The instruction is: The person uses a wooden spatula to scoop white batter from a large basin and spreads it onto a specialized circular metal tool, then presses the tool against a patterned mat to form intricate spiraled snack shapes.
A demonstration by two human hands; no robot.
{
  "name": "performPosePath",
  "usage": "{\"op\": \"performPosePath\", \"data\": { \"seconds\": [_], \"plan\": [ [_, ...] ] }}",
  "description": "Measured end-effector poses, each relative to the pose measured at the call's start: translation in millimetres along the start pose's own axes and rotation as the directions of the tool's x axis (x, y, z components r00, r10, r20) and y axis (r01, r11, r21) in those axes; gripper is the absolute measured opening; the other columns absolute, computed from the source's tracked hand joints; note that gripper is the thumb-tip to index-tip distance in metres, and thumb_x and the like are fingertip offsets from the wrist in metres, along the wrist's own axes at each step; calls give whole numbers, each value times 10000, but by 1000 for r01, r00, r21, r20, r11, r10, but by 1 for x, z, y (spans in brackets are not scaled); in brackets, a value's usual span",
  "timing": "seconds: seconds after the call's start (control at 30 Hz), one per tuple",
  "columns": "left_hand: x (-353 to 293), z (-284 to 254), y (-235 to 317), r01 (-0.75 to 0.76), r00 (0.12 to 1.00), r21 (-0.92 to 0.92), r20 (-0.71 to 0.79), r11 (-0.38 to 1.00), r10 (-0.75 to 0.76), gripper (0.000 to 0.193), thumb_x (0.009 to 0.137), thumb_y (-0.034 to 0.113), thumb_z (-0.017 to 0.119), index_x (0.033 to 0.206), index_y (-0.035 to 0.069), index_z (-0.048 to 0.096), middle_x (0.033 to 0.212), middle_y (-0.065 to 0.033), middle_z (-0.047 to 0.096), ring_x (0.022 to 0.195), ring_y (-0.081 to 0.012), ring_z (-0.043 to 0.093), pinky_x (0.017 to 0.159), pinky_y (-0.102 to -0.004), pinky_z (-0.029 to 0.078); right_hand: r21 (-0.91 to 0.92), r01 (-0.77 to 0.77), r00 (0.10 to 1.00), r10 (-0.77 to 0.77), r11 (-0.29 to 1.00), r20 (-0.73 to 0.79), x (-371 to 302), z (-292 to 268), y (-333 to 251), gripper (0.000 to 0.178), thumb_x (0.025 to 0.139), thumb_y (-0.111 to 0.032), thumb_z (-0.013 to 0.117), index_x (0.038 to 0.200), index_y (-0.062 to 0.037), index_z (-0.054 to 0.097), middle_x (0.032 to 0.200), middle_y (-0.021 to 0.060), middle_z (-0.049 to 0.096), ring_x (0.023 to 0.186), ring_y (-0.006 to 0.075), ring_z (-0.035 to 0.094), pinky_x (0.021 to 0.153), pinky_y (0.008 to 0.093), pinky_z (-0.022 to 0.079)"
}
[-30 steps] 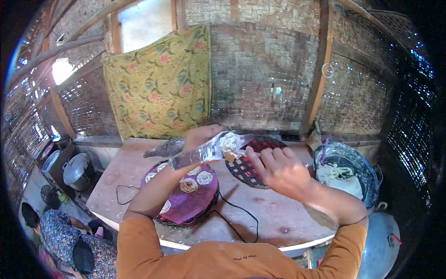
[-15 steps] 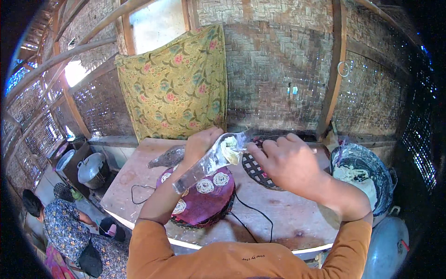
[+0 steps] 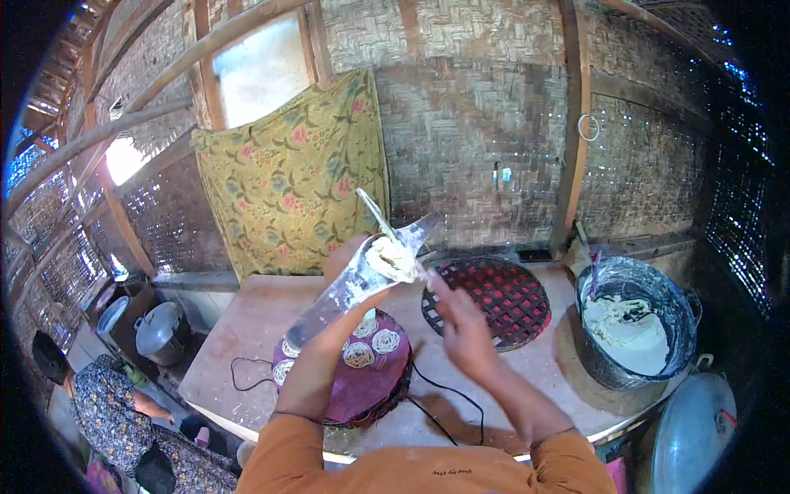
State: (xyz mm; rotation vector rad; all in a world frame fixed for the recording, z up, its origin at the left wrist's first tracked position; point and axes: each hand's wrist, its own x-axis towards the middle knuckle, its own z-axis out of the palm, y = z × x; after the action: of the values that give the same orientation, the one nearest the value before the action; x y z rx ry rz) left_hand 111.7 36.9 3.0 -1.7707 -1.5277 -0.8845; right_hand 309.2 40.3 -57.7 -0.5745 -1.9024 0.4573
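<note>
Shifted lower, the right hand has blurred fingers near the bag, their grip unclear, while the left hand clasps it, dough at its mouth.

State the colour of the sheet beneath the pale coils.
Purple; the sheet shows best in the head view.

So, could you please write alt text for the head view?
The left hand holds a clear plastic bag of pale dough over a wooden table, the right hand close by. Pale round coils lie on a round purple-lined tray; a dark round bucket stands right.
</note>
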Motion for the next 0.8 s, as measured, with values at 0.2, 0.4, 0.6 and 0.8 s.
{"op": "performPosePath", "data": {
  "seconds": [0.2, 0.4, 0.6, 0.8],
  "plan": [
    [-9, -11, -5, 94, 994, -55, -54, 994, -96, 348, 685, 341, 707, 937, 120, 613, 819, -98, 616, 764, -299, 615, 658, -389, 488, 275, -269, 945, 198, 923, 259, -40, -28, 14, 407, 902, 9, 477, 1304, -54, 480, 757, 46, 572, 643, 112, 512, 585, 240, 424],
    [0, 18, 1, 55, 990, -135, -124, 989, -72, 357, 677, 340, 713, 928, 113, 599, 808, -103, 606, 752, -305, 615, 631, -392, 478, 154, -232, 973, 230, 960, 35, -36, -37, 50, 429, 902, 26, 475, 1316, -86, 481, 699, -16, 537, 586, 57, 443, 550, 206, 405],
    [12, 52, -7, -8, 997, -73, -82, 997, 2, 306, 712, 322, 682, 885, 95, 571, 805, -119, 598, 734, -329, 612, 593, -408, 466, 236, -226, 974, 228, 945, 19, -52, -15, 38, 437, 877, 28, 487, 1298, -90, 491, 672, 158, 565, 557, 100, 495, 549, 249, 438],
    [21, 45, -21, -64, 991, -39, -117, 997, 59, 258, 692, 280, 679, 818, 95, 552, 748, -102, 561, 686, -312, 596, 560, -402, 453, 472, -751, 659, 479, 462, 579, -50, -73, 23, 346, 960, -208, 468, 1298, -143, 507, 680, -43, 508, 495, 40, 372, 443, 181, 334]
  ]
}}
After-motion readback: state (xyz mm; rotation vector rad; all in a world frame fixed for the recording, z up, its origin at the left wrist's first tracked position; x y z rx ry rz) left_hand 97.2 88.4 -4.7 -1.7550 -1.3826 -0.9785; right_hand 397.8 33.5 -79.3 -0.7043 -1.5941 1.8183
